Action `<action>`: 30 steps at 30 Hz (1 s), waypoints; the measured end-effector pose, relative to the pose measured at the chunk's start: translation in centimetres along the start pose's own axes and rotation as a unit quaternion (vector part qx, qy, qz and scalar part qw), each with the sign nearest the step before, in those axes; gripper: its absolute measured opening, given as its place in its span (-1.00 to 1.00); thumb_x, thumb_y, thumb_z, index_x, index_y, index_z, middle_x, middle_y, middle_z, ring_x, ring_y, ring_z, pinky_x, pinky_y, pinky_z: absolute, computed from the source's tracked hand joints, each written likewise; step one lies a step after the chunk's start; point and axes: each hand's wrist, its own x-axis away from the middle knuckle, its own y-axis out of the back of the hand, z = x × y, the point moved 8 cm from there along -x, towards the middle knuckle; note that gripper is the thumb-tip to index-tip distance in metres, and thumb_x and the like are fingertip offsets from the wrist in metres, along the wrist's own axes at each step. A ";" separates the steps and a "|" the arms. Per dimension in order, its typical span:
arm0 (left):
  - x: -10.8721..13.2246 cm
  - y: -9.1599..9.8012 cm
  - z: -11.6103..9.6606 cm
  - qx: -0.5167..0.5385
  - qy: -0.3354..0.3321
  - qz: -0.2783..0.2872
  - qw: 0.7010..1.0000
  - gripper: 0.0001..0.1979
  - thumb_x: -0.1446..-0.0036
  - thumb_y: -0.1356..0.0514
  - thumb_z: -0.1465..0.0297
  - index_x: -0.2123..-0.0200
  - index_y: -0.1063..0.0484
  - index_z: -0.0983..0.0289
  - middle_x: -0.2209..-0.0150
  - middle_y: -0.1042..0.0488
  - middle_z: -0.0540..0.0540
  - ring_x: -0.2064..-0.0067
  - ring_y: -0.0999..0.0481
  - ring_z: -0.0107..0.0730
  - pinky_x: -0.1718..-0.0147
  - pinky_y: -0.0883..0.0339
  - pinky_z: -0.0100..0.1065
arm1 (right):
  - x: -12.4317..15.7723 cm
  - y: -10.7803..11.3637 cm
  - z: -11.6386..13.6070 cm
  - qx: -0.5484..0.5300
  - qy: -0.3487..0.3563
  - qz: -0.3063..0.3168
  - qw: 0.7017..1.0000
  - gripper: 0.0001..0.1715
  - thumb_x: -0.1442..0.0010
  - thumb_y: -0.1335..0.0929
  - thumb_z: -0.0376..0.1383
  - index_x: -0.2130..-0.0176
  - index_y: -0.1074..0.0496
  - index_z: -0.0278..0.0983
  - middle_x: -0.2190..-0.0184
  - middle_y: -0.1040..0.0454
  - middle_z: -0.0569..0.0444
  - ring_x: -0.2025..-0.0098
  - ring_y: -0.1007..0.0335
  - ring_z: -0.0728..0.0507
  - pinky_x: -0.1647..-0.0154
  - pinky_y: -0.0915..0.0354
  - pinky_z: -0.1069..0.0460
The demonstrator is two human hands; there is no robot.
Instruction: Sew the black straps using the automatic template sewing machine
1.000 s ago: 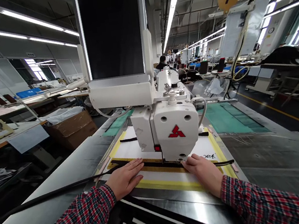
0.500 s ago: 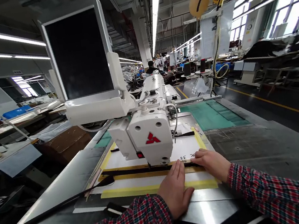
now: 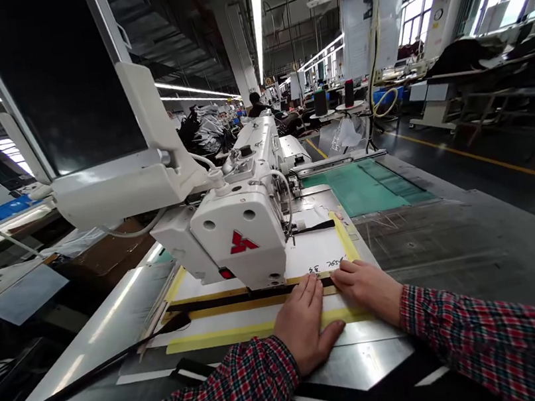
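A white industrial sewing machine head (image 3: pixel 238 238) with a red logo stands over a white template board (image 3: pixel 316 253) edged in yellow tape. A long black strip (image 3: pixel 251 294) runs across the board under the needle area and trails off to the lower left. My left hand (image 3: pixel 306 322) lies flat on the yellow tape, its fingertips reaching the strip. My right hand (image 3: pixel 367 291) rests flat on the board just beside it, touching the strip's right end. Neither hand closes around anything. The needle is hidden by the machine head.
A large monitor (image 3: pixel 53 78) on a white arm hangs left of the machine. A green mat (image 3: pixel 356 190) lies behind the board on the metal table. A cardboard box (image 3: pixel 104 248) sits lower left. Co-workers (image 3: pixel 255 103) sit at stations further back.
My left hand has moved rightward from the board's left side to beside my right hand. The whole view has swung, putting the machine further left.
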 end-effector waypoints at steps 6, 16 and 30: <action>-0.6 -0.2 -0.9 0.013 -0.009 -0.013 1.000 -0.29 -0.14 -0.04 0.09 -0.18 -0.05 0.52 -0.21 0.00 0.39 -0.25 0.04 -0.01 -0.17 0.01 -0.01 | 0.5 0.3 -0.8 -0.035 -0.006 -0.022 0.999 -0.88 -0.18 -0.31 -0.45 0.22 -0.39 -0.40 0.33 -0.33 0.00 0.25 -0.20 -0.16 0.28 -0.29 -0.05; -0.4 0.1 -0.6 0.028 -0.012 -0.021 0.999 -0.28 -0.14 -0.04 0.07 -0.18 -0.06 0.49 -0.21 -0.03 0.37 -0.24 0.02 0.01 -0.16 -0.02 -0.01 | 1.9 0.4 -2.2 -0.079 0.031 -0.016 0.996 -0.83 -0.20 -0.28 -0.44 0.16 -0.35 -0.42 0.32 -0.29 -0.01 0.30 -0.16 -0.13 0.27 -0.30 -0.04; 4.6 1.4 2.4 0.023 -0.041 0.005 0.999 -0.35 -0.11 -0.11 0.18 -0.21 -0.05 0.31 -0.23 -0.03 0.20 -0.22 -0.06 -0.12 -0.14 -0.09 -0.12 | 1.8 0.4 -1.3 -0.016 0.057 -0.021 0.998 -0.76 -0.21 -0.24 -0.46 0.09 -0.32 -0.41 0.28 -0.30 -0.03 0.29 -0.17 -0.17 0.32 -0.29 -0.08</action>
